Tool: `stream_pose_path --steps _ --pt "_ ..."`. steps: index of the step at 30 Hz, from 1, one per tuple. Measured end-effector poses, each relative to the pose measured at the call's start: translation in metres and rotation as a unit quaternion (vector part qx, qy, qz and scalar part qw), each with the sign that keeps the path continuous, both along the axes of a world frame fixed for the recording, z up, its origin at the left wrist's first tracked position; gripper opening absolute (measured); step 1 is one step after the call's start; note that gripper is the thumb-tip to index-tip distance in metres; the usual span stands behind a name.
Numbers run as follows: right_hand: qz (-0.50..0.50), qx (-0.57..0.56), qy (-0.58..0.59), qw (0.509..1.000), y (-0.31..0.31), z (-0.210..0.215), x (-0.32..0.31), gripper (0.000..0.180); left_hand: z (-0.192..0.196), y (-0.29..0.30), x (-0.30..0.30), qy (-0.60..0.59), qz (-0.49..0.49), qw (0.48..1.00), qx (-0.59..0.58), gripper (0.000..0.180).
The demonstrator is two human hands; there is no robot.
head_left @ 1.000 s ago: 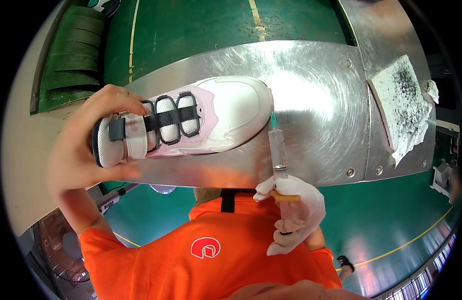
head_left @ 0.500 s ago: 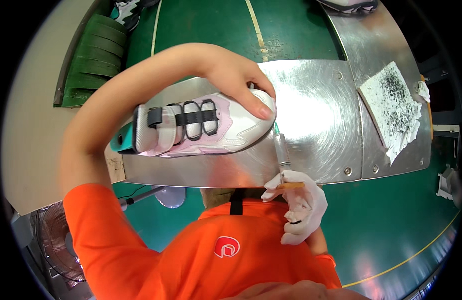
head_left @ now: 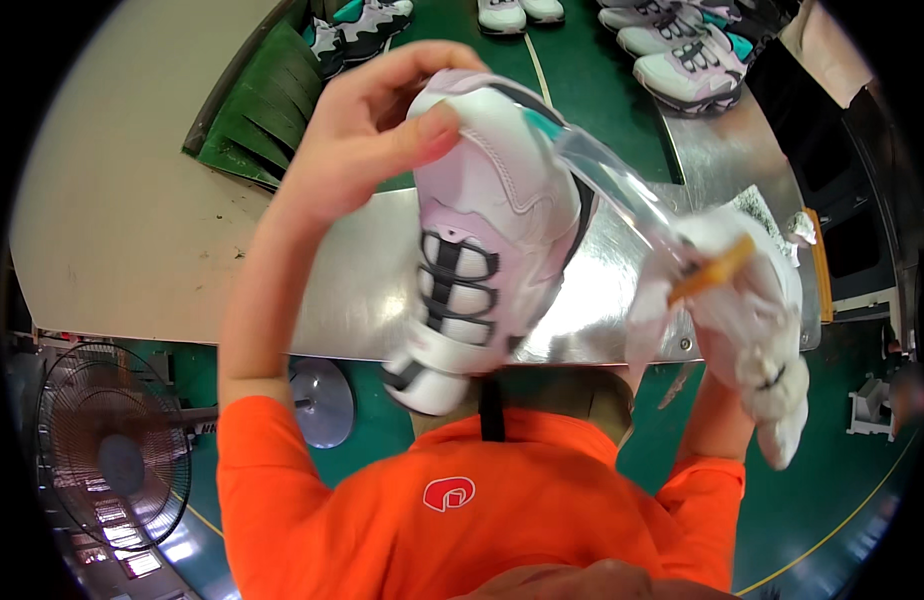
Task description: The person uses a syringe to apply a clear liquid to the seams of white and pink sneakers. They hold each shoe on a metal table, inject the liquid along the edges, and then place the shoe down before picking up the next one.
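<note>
- Far left of the left hand, low in the view: a wire-guard fan (head_left: 112, 455) stands on the floor, well apart from the work.
- Left hand (head_left: 367, 135): bare, closed around the upper end of a white and pink shoe (head_left: 487, 235), thumb pressed on the side panel, fingers curled over the top. The grip lifts the shoe clear of the surface and tilts it towards the right hand, apparently to present that edge.
- Shoe: hangs downward from the left hand, black-edged straps facing the camera, lower end just above the orange shirt (head_left: 462, 510). It touches nothing but the left hand.
- Metal surface (head_left: 342, 290): lies behind and below the shoe, beneath both hands.
- Syringe (head_left: 622, 195): clear barrel, teal tip aimed at the shoe's upper right edge, near the left hand's thumb; whether the tip touches cannot be told.
- Right hand (head_left: 727, 300): in a white glove, closed around the syringe's orange plunger end, held just right of the shoe so the barrel angles up to it.
- Beyond the right hand: further shoes (head_left: 682, 60) rest on a green belt, well apart.
</note>
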State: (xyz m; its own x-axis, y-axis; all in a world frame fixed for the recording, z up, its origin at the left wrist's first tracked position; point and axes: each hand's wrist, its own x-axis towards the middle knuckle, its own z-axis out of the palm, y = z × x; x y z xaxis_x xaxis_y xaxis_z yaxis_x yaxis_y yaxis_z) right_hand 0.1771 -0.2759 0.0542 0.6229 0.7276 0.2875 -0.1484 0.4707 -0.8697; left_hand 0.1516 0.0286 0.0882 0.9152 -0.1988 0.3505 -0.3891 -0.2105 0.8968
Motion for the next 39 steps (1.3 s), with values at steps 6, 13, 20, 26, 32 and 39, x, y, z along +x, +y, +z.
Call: stream_pose_path --steps 6,13,20,26,32,39 --pt "0.045 -0.086 -0.051 0.994 0.055 0.015 0.021 0.094 -0.05 0.023 -0.019 -0.046 0.105 0.983 -0.145 0.051" --pt "0.101 -0.044 -0.012 0.994 0.09 -0.01 0.044 0.104 -0.093 0.05 -0.016 -0.024 0.186 0.955 -0.231 0.049" --pt "0.13 -0.116 0.051 0.983 0.106 -0.04 0.065 0.118 -0.121 0.06 -0.013 0.018 0.245 0.916 -0.316 0.048" --pt "0.06 -0.172 0.126 0.975 0.102 -0.042 0.056 0.108 -0.134 0.062 -0.011 0.054 0.27 0.894 -0.354 0.043" --pt "0.08 -0.124 0.129 0.981 0.087 -0.063 0.058 0.11 -0.136 0.062 -0.012 0.073 0.284 0.889 -0.351 0.043" --pt "0.122 0.026 0.059 0.99 0.079 -0.095 0.061 0.114 -0.139 0.061 -0.01 0.09 0.314 0.866 -0.378 0.038"
